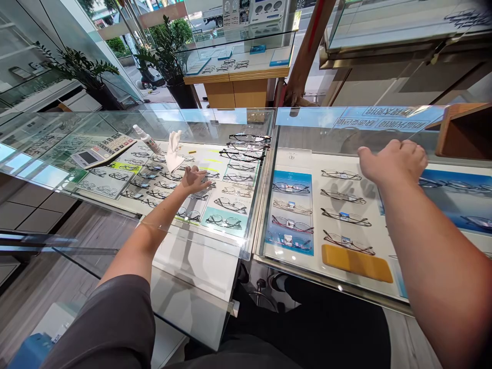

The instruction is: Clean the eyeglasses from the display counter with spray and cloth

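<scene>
Closest to me, along the bottom of the frame, I see dark trousers [326, 318] and, at lower left, a dark sleeve [103, 318]. At lower right of centre, a mustard-yellow case [355, 262] lies just below a column of glasses [348, 242]. To its left, more frames sit on a blue panel [308, 179].

My left hand [193, 180] is left of centre, its fingers loosely parted over the rows of eyeglasses [225, 221] in the left counter; I can't tell whether a fingertip touches one. My right hand [397, 161], at centre right, is palm down above the right counter, thumb out and fingers bent; their tips are hidden, so I can't tell whether they grip anything.

Beyond the left hand I have a white cloth [174, 151], a spray bottle [146, 139], a calculator [103, 149] and, nearer the centre, a stack of glasses [246, 145]. Farther off, at top centre, are a potted plant [169, 56], a display counter [248, 94] and another person's arm [313, 46].
</scene>
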